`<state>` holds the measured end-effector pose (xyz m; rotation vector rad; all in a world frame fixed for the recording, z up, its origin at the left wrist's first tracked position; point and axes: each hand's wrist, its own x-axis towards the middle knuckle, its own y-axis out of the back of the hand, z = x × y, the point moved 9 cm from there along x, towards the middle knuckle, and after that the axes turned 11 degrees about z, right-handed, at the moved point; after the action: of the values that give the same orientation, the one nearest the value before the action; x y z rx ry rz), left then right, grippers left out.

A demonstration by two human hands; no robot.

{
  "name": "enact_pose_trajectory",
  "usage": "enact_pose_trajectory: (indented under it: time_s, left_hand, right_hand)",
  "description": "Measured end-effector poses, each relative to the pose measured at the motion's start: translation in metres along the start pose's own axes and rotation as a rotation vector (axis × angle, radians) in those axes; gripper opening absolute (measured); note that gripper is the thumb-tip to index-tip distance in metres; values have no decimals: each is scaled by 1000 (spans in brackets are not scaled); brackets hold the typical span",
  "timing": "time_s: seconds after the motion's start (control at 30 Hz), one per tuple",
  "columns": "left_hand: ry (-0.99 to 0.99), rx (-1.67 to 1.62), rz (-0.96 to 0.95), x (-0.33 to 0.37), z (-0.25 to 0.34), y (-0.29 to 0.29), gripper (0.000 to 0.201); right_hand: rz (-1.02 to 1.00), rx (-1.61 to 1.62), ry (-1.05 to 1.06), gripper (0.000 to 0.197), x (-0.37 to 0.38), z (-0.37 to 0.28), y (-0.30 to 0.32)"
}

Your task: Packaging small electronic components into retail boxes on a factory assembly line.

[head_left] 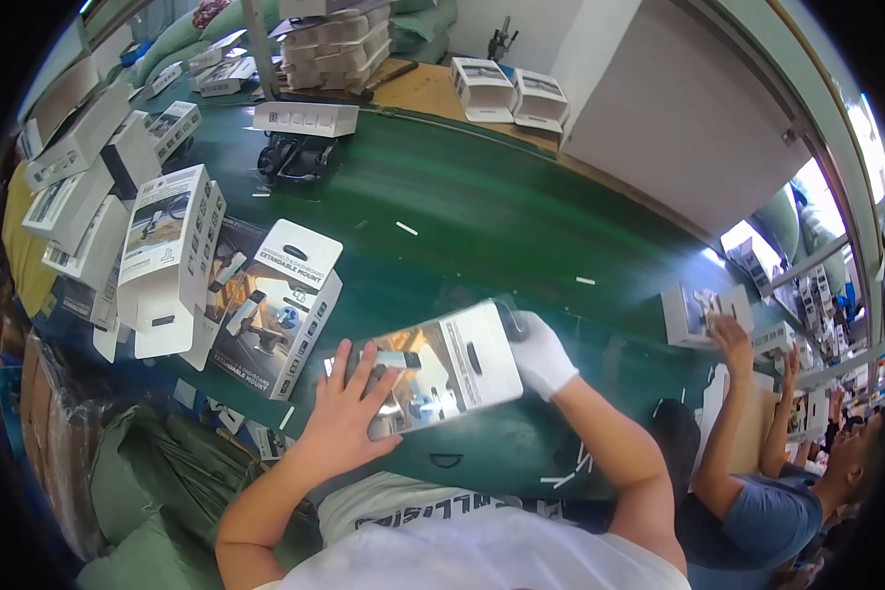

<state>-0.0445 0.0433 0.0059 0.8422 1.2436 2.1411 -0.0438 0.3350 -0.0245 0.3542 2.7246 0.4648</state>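
Note:
A white-and-picture-printed retail carton (447, 369) with a hanging slot in its end panel lies tilted before me on the green work surface. Across its left end my bare left hand (349, 408) is spread, fingers apart and thumb toward the near edge. My right hand (541, 354), in a white glove, is closed at the carton's right end. A thin, clear, curved edge shows by its fingertips, too blurred to name. To the left lies another carton (280, 305) with its hang-tab panel up, and beside it stands an open-ended carton (167, 261).
More cartons (74, 197) are piled at far left. Under a white carton (305, 119) sits a black object (295, 157). Pulp trays (334, 49) and two open cartons (484, 88) stand at the back. At right, another person's hand (728, 339) touches a carton (683, 315).

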Motion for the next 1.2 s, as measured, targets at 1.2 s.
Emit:
enact_pose_trajectory:
  time_s: [1.2]
  left_hand:
    - [9, -34, 101, -9, -13, 10, 96]
  right_hand:
    - [185, -437, 211, 41, -23, -3, -14]
